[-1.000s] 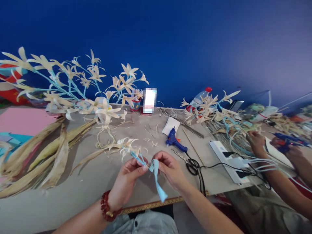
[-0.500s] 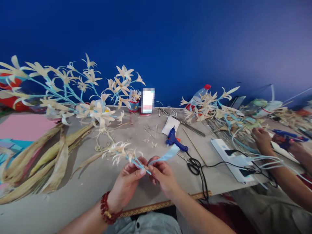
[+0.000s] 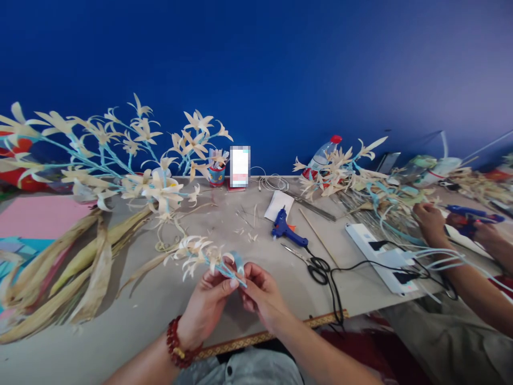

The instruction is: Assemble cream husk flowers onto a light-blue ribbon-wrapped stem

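Observation:
A small spray of cream husk flowers (image 3: 197, 252) with light-blue stems points left from my fingers. My left hand (image 3: 212, 297), with a red bead bracelet at the wrist, is closed on its stems. Close beside it, my right hand (image 3: 262, 294) pinches at the stem end, together with a light-blue paper strip (image 3: 238, 261) that curls up between the two hands. The fingertips of both hands nearly meet, and part of the strip is hidden behind them. A blue glue gun (image 3: 286, 230) lies on the table beyond my right hand.
Black-handled scissors (image 3: 318, 269) and a white power strip (image 3: 374, 256) with cables lie to the right. Dried husks (image 3: 76, 262) cover the left side, below large flower branches (image 3: 132, 155). At far right a co-worker's hand (image 3: 428, 218) works near another glue gun (image 3: 473, 214).
The blue strip, stretched out to the right before, now curls up close between my hands. My left hand keeps its hold on the flower stems. The view has shifted slightly.

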Available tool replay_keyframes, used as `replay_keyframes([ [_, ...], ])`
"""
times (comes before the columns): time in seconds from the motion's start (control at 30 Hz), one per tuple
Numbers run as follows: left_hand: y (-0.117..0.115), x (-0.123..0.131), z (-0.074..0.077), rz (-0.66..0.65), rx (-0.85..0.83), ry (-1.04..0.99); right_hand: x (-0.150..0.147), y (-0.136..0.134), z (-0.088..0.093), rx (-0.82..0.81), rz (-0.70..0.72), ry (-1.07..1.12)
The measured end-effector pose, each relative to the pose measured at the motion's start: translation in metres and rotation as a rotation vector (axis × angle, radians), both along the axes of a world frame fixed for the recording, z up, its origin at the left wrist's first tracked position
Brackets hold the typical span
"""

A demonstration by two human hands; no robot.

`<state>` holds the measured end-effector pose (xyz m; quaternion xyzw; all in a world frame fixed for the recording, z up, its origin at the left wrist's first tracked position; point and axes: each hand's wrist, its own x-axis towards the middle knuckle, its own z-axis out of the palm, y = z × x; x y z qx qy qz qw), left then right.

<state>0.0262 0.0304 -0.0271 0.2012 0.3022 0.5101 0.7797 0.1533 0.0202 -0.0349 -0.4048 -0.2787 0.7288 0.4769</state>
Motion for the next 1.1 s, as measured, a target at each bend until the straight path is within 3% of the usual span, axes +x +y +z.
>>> replay_keyframes([
  [0.33, 0.000, 0.002, -0.002, 0.029, -0.055, -0.006, 0.000, -0.003, -0.006, -0.006, -0.001, 0.039],
  [1.1, 0.003, 0.003, -0.003, 0.011, -0.014, 0.057, 0.000, -0.001, -0.012, 0.026, 0.021, 0.054],
])
